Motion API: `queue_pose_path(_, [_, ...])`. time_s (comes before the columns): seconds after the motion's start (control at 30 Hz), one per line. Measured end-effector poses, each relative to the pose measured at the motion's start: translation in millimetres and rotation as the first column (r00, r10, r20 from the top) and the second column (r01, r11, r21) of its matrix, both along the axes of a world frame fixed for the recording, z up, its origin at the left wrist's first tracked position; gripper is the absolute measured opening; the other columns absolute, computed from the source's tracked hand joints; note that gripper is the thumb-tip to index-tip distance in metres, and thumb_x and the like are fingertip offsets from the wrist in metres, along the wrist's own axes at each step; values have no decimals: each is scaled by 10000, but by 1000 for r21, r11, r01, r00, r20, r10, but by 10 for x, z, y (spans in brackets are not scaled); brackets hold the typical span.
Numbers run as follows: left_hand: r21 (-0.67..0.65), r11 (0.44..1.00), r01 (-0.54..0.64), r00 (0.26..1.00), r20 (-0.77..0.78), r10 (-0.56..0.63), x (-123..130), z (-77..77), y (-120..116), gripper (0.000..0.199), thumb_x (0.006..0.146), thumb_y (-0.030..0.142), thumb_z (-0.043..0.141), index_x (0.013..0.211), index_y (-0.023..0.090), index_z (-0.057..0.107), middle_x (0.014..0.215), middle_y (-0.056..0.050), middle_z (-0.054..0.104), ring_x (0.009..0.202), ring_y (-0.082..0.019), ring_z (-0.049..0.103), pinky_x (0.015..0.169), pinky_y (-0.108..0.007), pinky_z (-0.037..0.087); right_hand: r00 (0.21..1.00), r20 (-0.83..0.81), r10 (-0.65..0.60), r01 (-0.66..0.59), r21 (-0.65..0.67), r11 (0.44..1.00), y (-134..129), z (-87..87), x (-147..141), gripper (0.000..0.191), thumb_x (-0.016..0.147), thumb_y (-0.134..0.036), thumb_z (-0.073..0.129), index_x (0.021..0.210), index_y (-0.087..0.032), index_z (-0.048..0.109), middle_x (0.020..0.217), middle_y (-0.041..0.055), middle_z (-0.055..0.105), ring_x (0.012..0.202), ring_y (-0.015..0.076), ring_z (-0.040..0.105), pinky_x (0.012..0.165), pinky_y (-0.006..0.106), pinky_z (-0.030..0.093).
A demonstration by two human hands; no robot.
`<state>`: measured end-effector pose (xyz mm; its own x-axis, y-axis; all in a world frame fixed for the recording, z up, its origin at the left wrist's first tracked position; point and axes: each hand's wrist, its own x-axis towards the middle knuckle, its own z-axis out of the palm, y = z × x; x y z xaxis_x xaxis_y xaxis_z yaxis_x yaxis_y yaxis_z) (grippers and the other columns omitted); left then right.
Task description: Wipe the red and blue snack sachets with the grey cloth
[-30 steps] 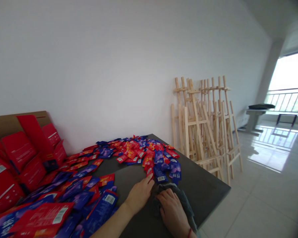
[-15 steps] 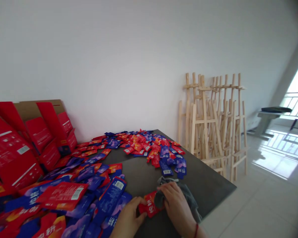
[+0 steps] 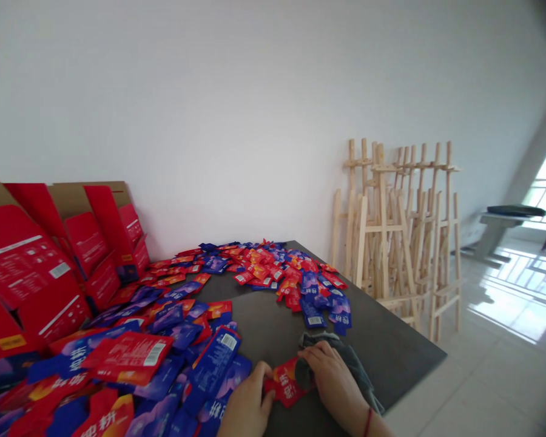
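Observation:
A red sachet (image 3: 286, 383) with white characters lies on the dark table top, its left end pinched between the thumb and fingers of my left hand (image 3: 251, 397). My right hand (image 3: 334, 377) is closed on a grey-green cloth (image 3: 357, 358), part of which presses on the right end of the sachet. That end is hidden under the cloth and fingers. Just left of my left hand, blue sachets (image 3: 216, 364) and red sachets (image 3: 130, 358) are heaped over one another.
Open red cartons (image 3: 88, 243) stand along the left side. A second pile of red and blue sachets (image 3: 264, 267) lies at the table's far end. The dark table (image 3: 391, 340) has its right edge near my right hand. Wooden easels (image 3: 384, 237) lean by the wall beyond.
The whole scene sits slightly further right and lower as the head view turned left. Both hands keep hold of the same sachet and cloth.

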<state>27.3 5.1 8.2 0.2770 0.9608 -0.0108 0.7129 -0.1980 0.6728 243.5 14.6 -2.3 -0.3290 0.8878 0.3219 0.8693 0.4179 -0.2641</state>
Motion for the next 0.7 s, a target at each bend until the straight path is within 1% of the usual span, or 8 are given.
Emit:
queue_pose_path(0.1, [-14,1000,-14,1000,14,14,0,-15,16,242,805,90,491,1009,220,496,1004,-25,663,923,-151,635,776,-214,410,999,11,-46,46,-10,999,53,46,181,441,830,-56,403,1143,-237,655,1097,31,668,1027,219,518,891,327,382])
queue_pose_path(0.17, [-19,1000,-19,1000,19,19,-3,-35,26,264,803,89,490,1032,221,488,1026,-28,662,939,-152,637,781,-213,415,997,9,-78,78,1,997,51,104,207,444,816,-38,400,1128,-214,662,1068,43,674,1018,226,519,898,335,375])
queue_pose_path(0.23, [-11,1000,-4,999,43,4,-10,-60,38,296,799,79,475,1053,231,485,1030,-19,665,945,-149,638,784,-207,417,998,-7,-63,63,18,998,14,166,109,431,832,-38,402,1137,-212,652,1075,41,669,1026,221,513,899,327,371])
queue_pose_path(0.33, [22,999,45,991,124,-47,-30,-97,60,384,784,43,425,1108,240,480,1042,-12,668,968,-139,634,808,-200,419,998,-28,52,-50,50,997,-71,199,-228,372,890,-85,425,1147,-262,628,1077,9,664,1014,199,511,882,306,369])
queue_pose_path(0.43, [26,998,53,985,162,-57,-56,-127,91,492,737,-5,374,1160,225,472,1095,-34,656,1036,-134,609,861,-202,409,984,4,177,-177,66,982,-106,111,-571,283,904,-162,506,1144,-270,611,1041,-4,668,985,195,515,869,309,367])
queue_pose_path(0.5, [1,999,43,986,158,-43,-71,-146,116,547,699,-24,372,1188,204,460,1104,-49,648,1062,-135,594,888,-204,396,982,26,187,-189,76,979,-88,12,-684,278,901,-183,537,1162,-258,595,1029,-5,669,968,195,519,850,314,373])
queue_pose_path(0.6, [-28,999,28,989,149,-23,-83,-168,147,483,737,27,411,1193,180,456,993,-46,645,963,-151,608,840,-221,409,984,25,179,-181,108,978,-41,-114,-674,284,916,-177,521,1181,-262,582,1063,-8,667,977,192,522,843,312,375])
queue_pose_path(0.7, [-66,998,-2,991,135,11,-78,-163,159,404,771,72,431,1160,175,471,866,-13,603,836,-150,589,761,-225,409,981,10,194,-194,127,973,-24,-155,-577,299,919,-158,508,1185,-273,582,1132,-18,654,1009,189,519,858,305,374])
